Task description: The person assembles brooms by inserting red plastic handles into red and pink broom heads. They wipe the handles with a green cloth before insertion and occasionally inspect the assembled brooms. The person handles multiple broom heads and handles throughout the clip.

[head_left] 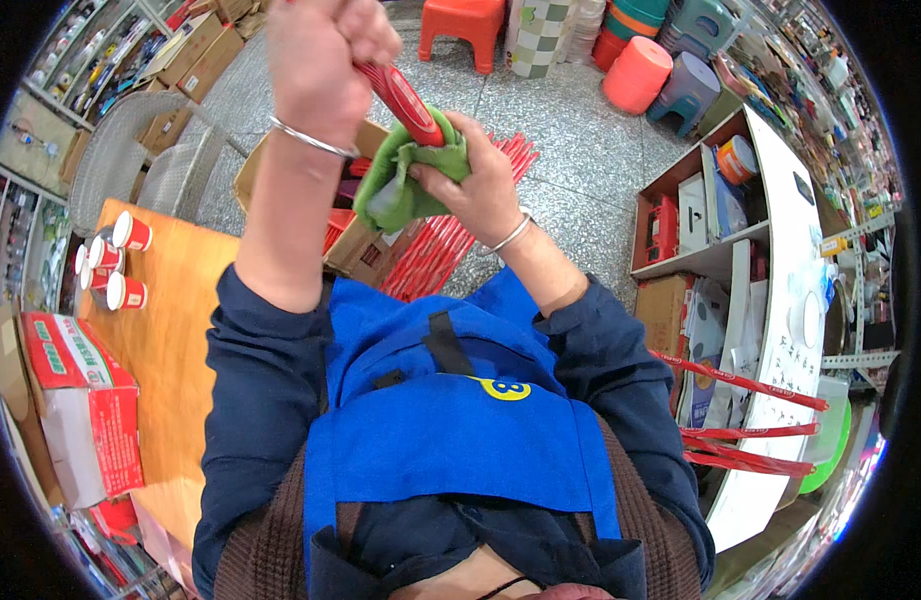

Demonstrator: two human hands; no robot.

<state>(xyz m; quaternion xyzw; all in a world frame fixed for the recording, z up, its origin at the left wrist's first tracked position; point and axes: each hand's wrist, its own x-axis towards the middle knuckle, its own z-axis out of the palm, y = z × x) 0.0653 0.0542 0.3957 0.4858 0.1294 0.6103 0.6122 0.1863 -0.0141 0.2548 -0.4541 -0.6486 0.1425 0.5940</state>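
My left hand [320,65] is raised in a fist around the upper end of a long red stick-like item [405,103] in a red wrapper. My right hand [472,185] grips a green cloth [395,190] that is wrapped around the lower part of that red item. Both wrists wear thin silver bangles. Below the hands lies an open cardboard box [365,250] with more red wrapped sticks [445,240] spilling across the floor. I wear a blue apron [450,420] over dark sleeves.
A wooden table [165,330] on the left carries several red-and-white cups [115,265] and a red-and-white carton [80,400]. A white counter with shelves [770,280] stands right, more red sticks [750,440] leaning on it. Plastic stools [465,25] and stacked tubs sit ahead.
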